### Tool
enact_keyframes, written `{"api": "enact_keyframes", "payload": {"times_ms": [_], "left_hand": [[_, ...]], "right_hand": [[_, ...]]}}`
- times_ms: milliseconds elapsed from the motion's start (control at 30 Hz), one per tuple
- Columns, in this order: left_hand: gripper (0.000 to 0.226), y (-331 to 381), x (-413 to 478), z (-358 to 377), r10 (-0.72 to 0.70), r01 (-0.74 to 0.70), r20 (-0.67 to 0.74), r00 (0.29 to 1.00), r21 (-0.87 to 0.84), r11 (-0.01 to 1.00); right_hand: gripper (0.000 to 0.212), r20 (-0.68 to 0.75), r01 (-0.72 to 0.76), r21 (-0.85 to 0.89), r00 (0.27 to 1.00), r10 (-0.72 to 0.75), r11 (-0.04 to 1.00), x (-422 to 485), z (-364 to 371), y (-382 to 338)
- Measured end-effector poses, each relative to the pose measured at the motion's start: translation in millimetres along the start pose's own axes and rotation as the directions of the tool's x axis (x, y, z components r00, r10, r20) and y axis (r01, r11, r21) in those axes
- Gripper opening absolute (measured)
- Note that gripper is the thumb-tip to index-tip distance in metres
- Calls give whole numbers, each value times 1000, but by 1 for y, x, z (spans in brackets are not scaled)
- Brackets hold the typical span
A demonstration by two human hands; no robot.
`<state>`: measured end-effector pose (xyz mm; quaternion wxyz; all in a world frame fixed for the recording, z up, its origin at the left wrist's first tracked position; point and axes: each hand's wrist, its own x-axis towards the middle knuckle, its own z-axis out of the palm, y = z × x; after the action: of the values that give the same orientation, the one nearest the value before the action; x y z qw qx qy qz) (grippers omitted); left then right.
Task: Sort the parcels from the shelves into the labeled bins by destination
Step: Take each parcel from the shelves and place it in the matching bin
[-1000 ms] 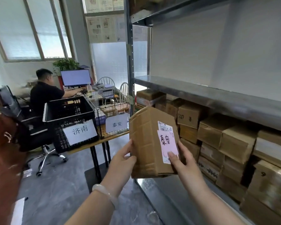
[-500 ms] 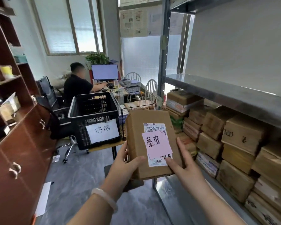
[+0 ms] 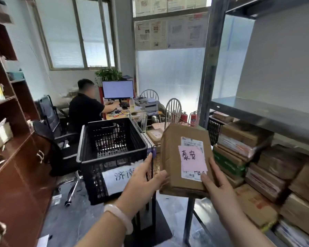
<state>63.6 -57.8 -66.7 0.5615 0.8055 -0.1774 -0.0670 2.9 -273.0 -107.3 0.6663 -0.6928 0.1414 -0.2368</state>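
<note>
Barely begun, judging by the stock on hand. Holds one brown parcel point(image 3: 175, 148) upright in mid-air, near, between the black crate point(image 3: 112, 150) on the left and the metal shelves point(image 3: 266, 113) on the right. Grips it with the left hand point(image 3: 143, 182) at the lower left corner, thumb over the front, and with the right hand point(image 3: 216, 186) at the lower right, thumb pressed on the shipping label. Reads 泰安 on the pink note point(image 3: 192, 158) stuck to the front and 济南 on the crate's white sheet, so probably does not belong in that crate. Appears empty inside the crate, as far as the mesh lets on. Shows at least one flat package point(image 3: 154, 135) already lying in the wire basket point(image 3: 146, 118) just behind and right of the crate; cannot tell that basket's label, hidden behind hand and box. Leaves many stacked boxes point(image 3: 239, 139) on the lower shelf to sort.

As for room: open air above both bins, so likely calls for a lift forward over the wire rim. Hemmed in by the shelf post point(image 3: 209, 68) on the right and the wooden cabinet point(image 3: 16, 175) on the left, with a seated person point(image 3: 86, 107) far left, well apart.
</note>
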Motion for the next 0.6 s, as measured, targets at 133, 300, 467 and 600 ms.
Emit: {"api": "enact_keyframes", "payload": {"times_ms": [133, 300, 467, 600], "left_hand": [[71, -10, 51, -20, 109, -97, -61, 992, 171, 980], [68, -23, 117, -29, 175, -151, -68, 982, 267, 952], [65, -39, 190, -34, 176, -132, -106, 979, 330, 935], [63, -40, 258, -40, 149, -66, -181, 972, 398, 915]], "right_hand": [[57, -65, -25, -21, 998, 23, 999, 44, 20, -2], [57, -78, -10, -41, 997, 6, 999, 118, 33, -13], [58, -28, 65, -90, 997, -68, 994, 214, 61, -16], [59, 66, 109, -179, 993, -99, 978, 305, 87, -11]]}}
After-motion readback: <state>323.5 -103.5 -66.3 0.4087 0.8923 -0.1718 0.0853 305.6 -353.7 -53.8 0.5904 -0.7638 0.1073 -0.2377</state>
